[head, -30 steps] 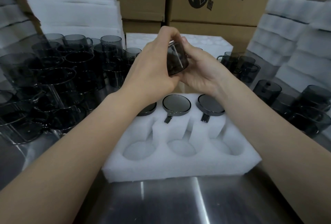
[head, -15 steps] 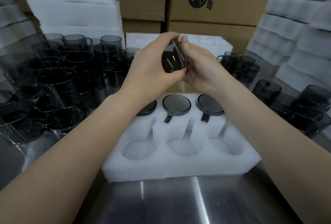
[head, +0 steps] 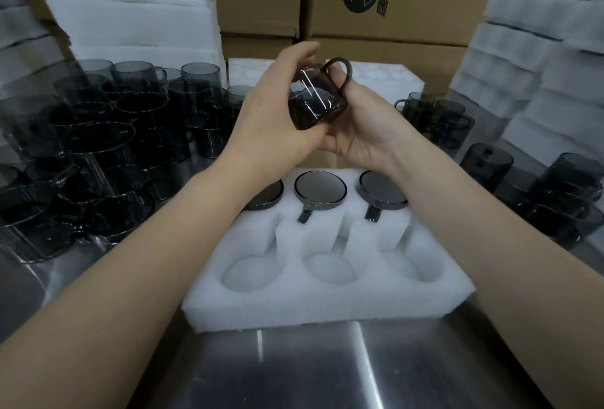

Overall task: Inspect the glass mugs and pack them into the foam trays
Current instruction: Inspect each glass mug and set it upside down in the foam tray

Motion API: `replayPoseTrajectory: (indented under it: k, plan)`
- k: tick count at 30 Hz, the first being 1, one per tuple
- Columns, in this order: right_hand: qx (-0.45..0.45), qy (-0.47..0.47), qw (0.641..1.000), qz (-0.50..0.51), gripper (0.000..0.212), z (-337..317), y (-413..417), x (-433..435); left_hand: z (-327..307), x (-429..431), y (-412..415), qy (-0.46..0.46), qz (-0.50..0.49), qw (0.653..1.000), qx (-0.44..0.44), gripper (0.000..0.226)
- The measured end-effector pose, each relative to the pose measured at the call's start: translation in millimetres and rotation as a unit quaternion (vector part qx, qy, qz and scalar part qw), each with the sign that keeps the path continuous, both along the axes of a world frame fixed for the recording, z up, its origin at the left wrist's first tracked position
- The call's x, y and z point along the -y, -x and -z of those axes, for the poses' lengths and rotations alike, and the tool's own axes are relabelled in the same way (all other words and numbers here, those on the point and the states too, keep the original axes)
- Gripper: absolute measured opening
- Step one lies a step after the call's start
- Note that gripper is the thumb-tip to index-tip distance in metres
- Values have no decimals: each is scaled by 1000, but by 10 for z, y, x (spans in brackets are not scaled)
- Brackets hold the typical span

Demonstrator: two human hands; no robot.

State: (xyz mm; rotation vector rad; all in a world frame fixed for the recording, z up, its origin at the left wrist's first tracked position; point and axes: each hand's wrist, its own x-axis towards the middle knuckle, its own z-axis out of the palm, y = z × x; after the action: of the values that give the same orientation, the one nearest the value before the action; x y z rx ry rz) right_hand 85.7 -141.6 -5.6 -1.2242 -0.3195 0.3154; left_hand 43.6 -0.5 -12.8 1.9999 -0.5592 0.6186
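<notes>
A: Nearest us is the bare steel tabletop, brushed and shiny. On it sits the foam tray: white, soft and spongy, cut with round pockets and a slot for each handle.

B: The front three pockets are empty?

A: Empty. The back row holds three packed mugs, upside down I think. They show as flat dark discs with their handles tucked into the slots. The left one is half hidden behind a forearm.

B: And above the tray?

A: That's the mug being inspected, held in the air over the tray's far edge and tipped on its side. It's smoked grey glass, a thin-walled straight cylinder, glossy with bright streaks of light.

B: Which hand has it?

A: Both. The left hand curls its fingers over the body. The right hand cups it from beneath, with the thumb hooked through the handle.

B: Tricky to handle?

A: I'd say it's light, rigid, slick and easily chipped. It's best gripped round the body or by the loop, then lowered straight into the foam without knocking a neighbour.

B: Plenty of neighbours.

A: Loose mugs crowd the tabletop on the left, stacked and touching, with more mugs on the right. Behind them are foam stacks on both sides, and brown cardboard boxes at the back.
</notes>
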Motion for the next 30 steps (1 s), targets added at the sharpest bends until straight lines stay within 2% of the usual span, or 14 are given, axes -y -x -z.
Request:
replayPoseTrajectory:
  k: [4,9,14,16,18,20,25,30]
  plan:
    - [-11,28,998,59,38,-13,2,-19,1,6,-22,-32,-11,999,10,70]
    - [-46,-3,997,63,39,-26,28,-4,-8,14,-27,-29,14,999,-5,76]
    - [-43,-2,996,74,26,-18,35,22,-10,10,-38,-14,57,998,-39,83]
    - [-48,-7,997,60,30,-32,47,20,2,-3,-41,37,78,994,-62,83]
    - [-53,-19,998,34,44,-57,55,13,12,-21,-43,125,97,984,-84,78]
    - [-47,-27,999,6,59,-71,66,-1,6,-47,-53,171,90,978,-80,68]
    - [-41,-45,998,-24,53,-63,74,1,13,-48,-54,150,103,980,-81,64]
    - [-53,-24,996,-69,48,-67,98,-13,-27,-25,-21,137,72,987,-41,62]
